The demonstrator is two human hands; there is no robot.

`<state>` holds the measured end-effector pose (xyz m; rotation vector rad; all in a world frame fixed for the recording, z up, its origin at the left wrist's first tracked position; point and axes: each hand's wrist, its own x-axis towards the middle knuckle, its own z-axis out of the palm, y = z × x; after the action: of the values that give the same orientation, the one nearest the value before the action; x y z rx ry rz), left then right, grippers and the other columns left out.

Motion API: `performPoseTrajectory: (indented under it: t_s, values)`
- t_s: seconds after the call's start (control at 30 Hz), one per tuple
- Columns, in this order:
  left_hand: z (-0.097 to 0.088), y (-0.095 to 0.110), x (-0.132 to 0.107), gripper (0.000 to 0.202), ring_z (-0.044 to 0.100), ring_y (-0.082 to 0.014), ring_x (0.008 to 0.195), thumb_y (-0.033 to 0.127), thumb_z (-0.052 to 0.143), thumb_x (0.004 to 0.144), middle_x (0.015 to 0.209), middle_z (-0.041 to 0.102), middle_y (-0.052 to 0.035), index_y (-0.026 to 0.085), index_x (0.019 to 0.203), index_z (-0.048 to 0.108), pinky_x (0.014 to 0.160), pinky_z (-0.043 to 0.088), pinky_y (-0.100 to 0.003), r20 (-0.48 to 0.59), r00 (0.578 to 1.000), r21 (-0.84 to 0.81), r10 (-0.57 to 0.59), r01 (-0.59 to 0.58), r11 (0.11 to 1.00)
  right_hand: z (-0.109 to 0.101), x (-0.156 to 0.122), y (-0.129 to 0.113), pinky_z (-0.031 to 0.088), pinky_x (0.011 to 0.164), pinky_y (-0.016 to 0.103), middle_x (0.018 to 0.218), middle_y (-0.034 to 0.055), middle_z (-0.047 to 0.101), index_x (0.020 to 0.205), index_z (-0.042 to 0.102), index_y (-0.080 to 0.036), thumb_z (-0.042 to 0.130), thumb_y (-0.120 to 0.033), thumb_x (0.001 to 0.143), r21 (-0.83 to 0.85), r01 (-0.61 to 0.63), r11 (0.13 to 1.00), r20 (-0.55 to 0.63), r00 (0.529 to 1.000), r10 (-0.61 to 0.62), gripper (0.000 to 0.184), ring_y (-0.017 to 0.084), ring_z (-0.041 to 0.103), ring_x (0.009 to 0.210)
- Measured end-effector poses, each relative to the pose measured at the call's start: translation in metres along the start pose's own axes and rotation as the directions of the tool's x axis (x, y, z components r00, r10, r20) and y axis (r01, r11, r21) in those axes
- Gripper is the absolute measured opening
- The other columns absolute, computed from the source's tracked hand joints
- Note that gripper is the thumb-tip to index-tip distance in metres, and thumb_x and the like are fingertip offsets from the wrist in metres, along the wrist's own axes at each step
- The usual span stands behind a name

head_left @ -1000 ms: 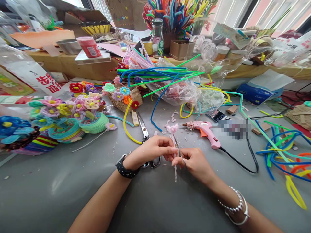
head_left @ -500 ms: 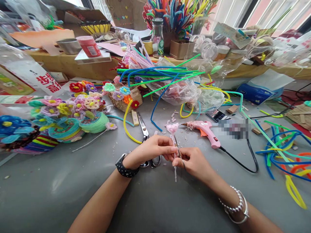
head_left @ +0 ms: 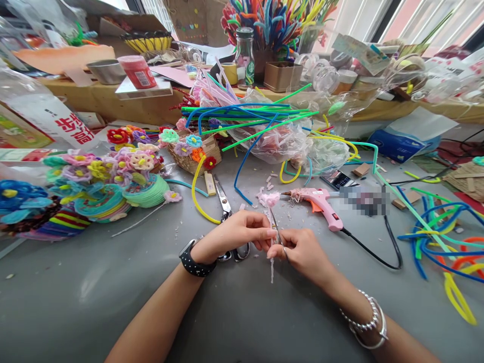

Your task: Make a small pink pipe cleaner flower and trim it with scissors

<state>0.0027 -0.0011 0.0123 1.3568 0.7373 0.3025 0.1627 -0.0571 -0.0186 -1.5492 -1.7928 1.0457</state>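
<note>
My left hand [head_left: 252, 229] is closed in a pinch on the stem of a pale pink pipe cleaner flower [head_left: 268, 199]. Its fuzzy head sticks up above my fingers, while the thin stem end hangs below them. Small metal scissors [head_left: 275, 221] are in my closed right hand [head_left: 300, 248], blades pointing up beside the stem. Part of the scissors' handle shows at my thumb; my fingers hide the rest. Larger black-handled scissors [head_left: 224, 199] lie on the table, partly under my left hand. A pink glue gun [head_left: 321, 201] rests right of the flower head.
Finished pipe cleaner flowers in pots [head_left: 145, 190] stand at the left. Blue and green pipe cleaners [head_left: 242, 113] lie over plastic bags at the back. More loose pipe cleaners [head_left: 449, 232] tangle at the right. The glue gun's black cord [head_left: 378, 262] loops over the grey table [head_left: 242, 312].
The flower head has tilted slightly to the right, and the stem's lower end has shifted a little to the left. Both hands keep nearly the same place and hold.
</note>
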Motion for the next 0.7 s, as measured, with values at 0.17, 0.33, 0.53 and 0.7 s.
performPoseTrajectory:
  t_s: [0.17,0.33,0.53,0.7]
  values:
    - [-0.0008,-0.0016,0.0006,0.020,0.050,-0.0058,0.055,0.031,0.056,0.072,0.058,0.054,0.0030,0.013,0.064,0.053,0.055,0.041,-0.018,-0.018,1.000,0.017,-0.004,0.004,1.000,0.0015,0.0011,0.0041,0.024,0.043,0.020,0.043,-0.0041,0.033,0.043,0.035,-0.016,0.048,-0.061,0.067,-0.015,0.001,1.000,0.009,1.000,-0.001,0.053,0.007,0.029,0.045]
    - [-0.0026,-0.0037,0.0012,0.021,0.052,-0.0072,0.058,0.033,0.056,0.072,0.061,0.056,0.0015,0.012,0.069,0.058,0.057,0.041,-0.019,-0.019,1.000,0.041,-0.004,0.005,0.999,-0.0003,0.0009,0.0020,0.024,0.043,0.020,0.043,-0.0041,0.034,0.043,0.038,-0.015,0.045,-0.065,0.066,-0.016,-0.009,1.000,0.025,1.000,0.010,0.055,0.007,0.030,0.045]
    - [-0.0038,-0.0008,-0.0003,0.023,0.052,-0.0076,0.063,0.033,0.052,0.075,0.070,0.061,-0.0013,0.012,0.072,0.062,0.064,0.041,-0.020,-0.015,0.999,0.032,0.035,-0.034,0.999,-0.0052,0.0010,-0.0012,0.022,0.046,0.021,0.051,-0.0026,0.034,0.052,0.045,-0.014,0.026,-0.078,0.062,0.097,0.042,0.994,0.187,0.981,-0.060,0.068,0.009,0.030,0.050]
    - [-0.0034,0.0025,-0.0022,0.022,0.051,-0.0062,0.063,0.030,0.051,0.077,0.070,0.061,-0.0008,0.013,0.072,0.063,0.062,0.040,-0.017,-0.006,0.997,-0.021,0.075,-0.075,0.997,-0.0069,0.0013,-0.0026,0.025,0.048,0.022,0.058,0.0000,0.039,0.057,0.047,-0.013,0.022,-0.079,0.062,0.201,0.062,0.978,0.265,0.957,-0.115,0.071,0.011,0.035,0.055]
